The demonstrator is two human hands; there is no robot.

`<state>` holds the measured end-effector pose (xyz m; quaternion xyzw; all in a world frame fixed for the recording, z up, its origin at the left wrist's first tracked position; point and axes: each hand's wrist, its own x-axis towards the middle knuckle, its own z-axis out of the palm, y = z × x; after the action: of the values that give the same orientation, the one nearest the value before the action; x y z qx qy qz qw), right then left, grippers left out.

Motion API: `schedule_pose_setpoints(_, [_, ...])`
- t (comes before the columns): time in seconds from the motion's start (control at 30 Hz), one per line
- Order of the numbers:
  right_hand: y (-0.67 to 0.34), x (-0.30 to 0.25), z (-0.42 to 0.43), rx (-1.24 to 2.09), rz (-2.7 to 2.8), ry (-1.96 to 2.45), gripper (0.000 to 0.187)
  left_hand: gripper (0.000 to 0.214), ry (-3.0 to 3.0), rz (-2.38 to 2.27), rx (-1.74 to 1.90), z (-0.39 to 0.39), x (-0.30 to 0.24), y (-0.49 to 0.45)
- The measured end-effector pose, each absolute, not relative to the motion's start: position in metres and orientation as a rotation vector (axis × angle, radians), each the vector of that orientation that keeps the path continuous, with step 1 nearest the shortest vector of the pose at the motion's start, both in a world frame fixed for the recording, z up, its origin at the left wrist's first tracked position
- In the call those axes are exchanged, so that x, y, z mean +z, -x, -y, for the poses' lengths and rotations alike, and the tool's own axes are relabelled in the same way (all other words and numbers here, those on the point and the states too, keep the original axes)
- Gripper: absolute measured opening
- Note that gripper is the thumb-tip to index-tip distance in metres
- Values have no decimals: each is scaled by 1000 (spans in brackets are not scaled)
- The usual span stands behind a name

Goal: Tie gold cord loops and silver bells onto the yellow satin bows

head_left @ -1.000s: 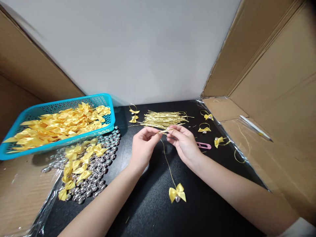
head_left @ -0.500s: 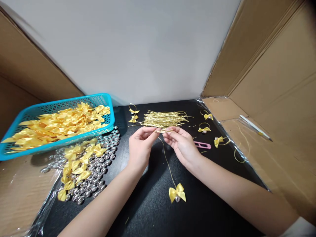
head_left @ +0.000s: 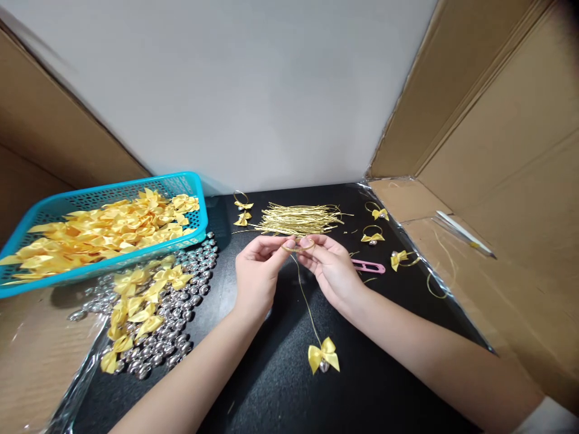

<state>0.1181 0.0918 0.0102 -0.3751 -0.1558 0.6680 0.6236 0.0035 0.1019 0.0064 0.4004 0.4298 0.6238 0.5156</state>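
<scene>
My left hand (head_left: 259, 265) and my right hand (head_left: 332, 262) meet over the middle of the black table, each pinching a thin gold cord (head_left: 308, 304). Between the fingertips the cord bends into a small loop; the exact crossing is partly hidden by the fingers. From there the cord runs down toward me to a yellow satin bow (head_left: 323, 354) with a silver bell beneath it, lying on the table. Just beyond my fingers lies a pile of cut gold cords (head_left: 301, 218).
A turquoise basket (head_left: 204, 208) of yellow bows stands at left. Silver bells (head_left: 176, 313) and loose bows (head_left: 145, 310) lie before it. Looped bows (head_left: 373, 237) sit at right and back left. A pink cutter (head_left: 371, 266) is beside my right hand; a white pen-like tool (head_left: 465, 232) lies farther right.
The cord between my fingertips has gone from a nearly flat strand to a visible small loop. Both hands stay in about the same place, and the bow still lies below them.
</scene>
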Motion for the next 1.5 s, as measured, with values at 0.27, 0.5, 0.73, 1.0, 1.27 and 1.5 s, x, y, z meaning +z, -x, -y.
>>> schedule_pose_setpoints(0.27, [-116,11,-88,1501,428,833,23,16,-1005,-1041,1563,-100,6,-3])
schedule_pose_setpoints(0.5, [-115,14,-87,1472,484,844,29,17,-1014,-1045,1550,-101,4,-2])
schedule_pose_setpoints(0.73, [-116,9,-91,1337,588,919,27,23,-976,-1056,1521,-100,0,-5])
schedule_pose_setpoints(1.0, [-122,13,-95,1457,423,924,25,30,-1060,-1073,1360,-101,2,-5])
schedule_pose_setpoints(1.27, [-129,15,-100,1640,346,1031,18,13,-1462,-1160,1289,-109,-1,8])
schedule_pose_setpoints(1.5, [-129,19,-98,1678,343,1055,16,13,-1630,-1182,1380,-111,-2,12])
